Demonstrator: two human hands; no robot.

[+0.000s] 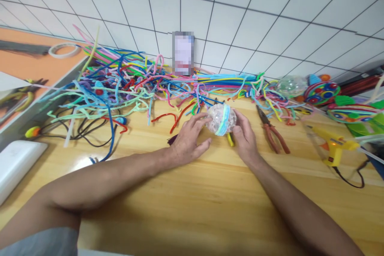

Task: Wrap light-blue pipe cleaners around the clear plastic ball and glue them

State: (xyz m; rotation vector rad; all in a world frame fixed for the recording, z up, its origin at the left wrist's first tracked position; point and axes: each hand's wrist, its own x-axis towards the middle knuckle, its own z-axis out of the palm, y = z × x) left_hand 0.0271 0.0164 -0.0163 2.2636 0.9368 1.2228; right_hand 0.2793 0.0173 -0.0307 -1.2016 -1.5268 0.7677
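A clear, bumpy ball (213,120) with a band of blue, pale green and yellow pipe cleaners (223,120) round it sits between my two hands. My left hand (190,138) holds its left side with the fingertips, the thumb apart and lower. On the other side, my right hand (246,136) is cupped against the ball, fingers partly hidden behind it. Part of a yellow handle (230,140) shows just under the ball. Beside my left wrist lies a dark purple tassel-like piece (171,140).
Pipe cleaners (102,76) are heaped along the wall, with a phone (183,54) upright among them. Red-handled pliers (271,130) and a yellow glue gun (334,145) lie at right, near decorated balls (321,91). A white box-like object (21,164) stands at left, near black cables (81,130).
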